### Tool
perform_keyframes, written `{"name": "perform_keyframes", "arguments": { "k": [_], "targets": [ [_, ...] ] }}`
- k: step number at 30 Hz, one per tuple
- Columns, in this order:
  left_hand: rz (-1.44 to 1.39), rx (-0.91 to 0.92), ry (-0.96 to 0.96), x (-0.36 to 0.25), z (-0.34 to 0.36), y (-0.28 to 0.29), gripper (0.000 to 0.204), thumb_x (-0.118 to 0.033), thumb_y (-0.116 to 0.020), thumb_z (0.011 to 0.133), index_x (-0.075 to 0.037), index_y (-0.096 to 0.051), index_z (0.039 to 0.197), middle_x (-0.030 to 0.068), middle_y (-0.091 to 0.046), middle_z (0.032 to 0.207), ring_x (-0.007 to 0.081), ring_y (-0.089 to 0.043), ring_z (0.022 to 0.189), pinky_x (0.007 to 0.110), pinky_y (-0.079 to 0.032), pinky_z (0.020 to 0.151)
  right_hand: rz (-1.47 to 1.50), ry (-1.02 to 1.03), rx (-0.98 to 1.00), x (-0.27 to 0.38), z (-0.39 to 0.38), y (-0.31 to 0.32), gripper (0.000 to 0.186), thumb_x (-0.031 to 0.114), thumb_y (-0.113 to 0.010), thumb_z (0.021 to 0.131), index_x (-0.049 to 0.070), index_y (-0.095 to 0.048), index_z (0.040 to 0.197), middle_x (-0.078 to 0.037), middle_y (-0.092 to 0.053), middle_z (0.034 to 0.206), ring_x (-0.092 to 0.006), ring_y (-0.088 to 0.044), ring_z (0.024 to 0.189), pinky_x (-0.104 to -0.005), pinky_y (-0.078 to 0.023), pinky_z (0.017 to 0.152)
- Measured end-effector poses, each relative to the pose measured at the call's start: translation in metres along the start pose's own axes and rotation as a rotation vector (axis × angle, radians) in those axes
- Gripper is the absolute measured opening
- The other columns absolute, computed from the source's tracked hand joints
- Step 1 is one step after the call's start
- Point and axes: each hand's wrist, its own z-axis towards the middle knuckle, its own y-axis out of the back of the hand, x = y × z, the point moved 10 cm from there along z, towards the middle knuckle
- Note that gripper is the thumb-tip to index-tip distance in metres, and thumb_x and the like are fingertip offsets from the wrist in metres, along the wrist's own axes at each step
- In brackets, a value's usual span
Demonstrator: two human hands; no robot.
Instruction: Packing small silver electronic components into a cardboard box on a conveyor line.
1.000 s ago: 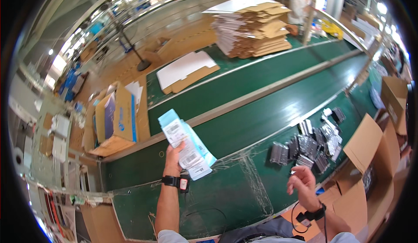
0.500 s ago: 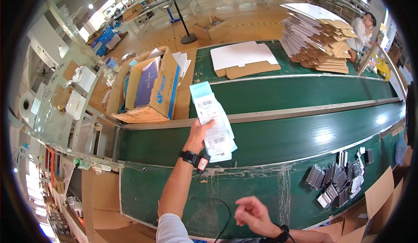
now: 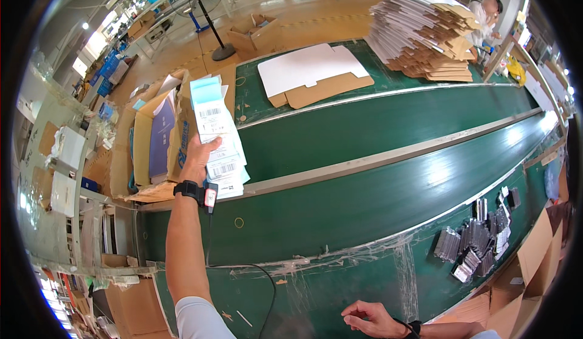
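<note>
head view: left hand at left of centre, closed on a sheaf of labels, thumb laid across the front; sheets white and pale blue, barcoded, fanned slightly, long side running near upright in the frame. sheaf overlaps the right side of an open carton at the left; cannot tell whether the two touch. carton holds a purple folder and other papers. black strap on the left wrist, with a small device at its right. right hand at bottom, right of centre, fingers loosely bent, thumb apart, grasping nothing visible, over the near part of the green table. black cable curves across that near part, between the two forearms. heap of dark and silvery packets at lower right, beside an open cardboard box. upper centre: flat white-and-brown cardboard piece lying on green surface; right of it, tall uneven stack of cardboard. person in pale clothing beyond the stack, upper right. standing fan on the floor, upper left.
</note>
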Motion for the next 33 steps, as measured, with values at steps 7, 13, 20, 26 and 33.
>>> {"name": "perform_keyframes", "arguments": {
  "k": [7,13,20,26,33],
  "targets": [
    [0.084,0.072,0.029,0.005,0.059,-0.014,0.041,0.001,-0.066,0.089,0.001,-0.054,0.129,0.0156,-0.068,0.119,0.0257,-0.07,0.099,0.039,-0.059,0.085,0.095,-0.081,0.042,-0.013,0.036,-0.021,0.013,0.013,-0.062,0.1,0.001,-0.062,0.104,-0.001,-0.062,0.078,-0.0062,-0.056,0.066,-0.0235,-0.047,0.059],
    [-0.052,0.151,0.032,0.026,0.132,-0.055,0.042,-0.005,-0.069,0.091,0.0,-0.055,0.13,0.0129,-0.068,0.117,0.0248,-0.07,0.099,0.04,-0.06,0.083,0.185,-0.223,0.08,-0.027,0.068,-0.025,0.014,0.016,-0.063,0.1,0.003,-0.064,0.105,0.002,-0.061,0.079,-0.0046,-0.054,0.069,-0.0216,-0.046,0.06],
    [0.51,-0.16,-0.116,0.006,0.214,-0.011,0.06,-0.012,-0.072,0.089,0.0,-0.046,0.142,0.0162,-0.068,0.118,0.0273,-0.068,0.105,0.042,-0.054,0.093,0.469,-0.371,0.131,-0.055,0.089,-0.031,0.013,0.018,-0.065,0.1,0.005,-0.063,0.099,0.005,-0.059,0.084,-0.0041,-0.051,0.077,-0.0217,-0.043,0.066],
    [0.8,-0.016,-0.102,0.055,0.193,-0.043,0.041,-0.025,-0.071,0.093,-0.001,-0.066,0.126,0.009,-0.069,0.117,0.0175,-0.062,0.111,0.033,-0.046,0.098,0.445,-0.395,0.046,-0.066,0.08,-0.018,0.012,0.016,-0.065,0.1,0.005,-0.062,0.099,0.003,-0.058,0.081,-0.0044,-0.05,0.07,-0.0216,-0.043,0.061],
    [0.38,0.005,-0.445,-0.027,-0.013,-0.146,0.022,-0.015,-0.065,0.096,-0.001,-0.067,0.114,0.0038,-0.068,0.098,0.009,-0.064,0.088,0.025,-0.051,0.078,0.414,-0.28,0.015,-0.037,0.054,-0.006,0.011,0.015,-0.065,0.1,0.005,-0.062,0.1,0.002,-0.059,0.079,-0.005,-0.052,0.067,-0.022,-0.045,0.06]
  ]
}}
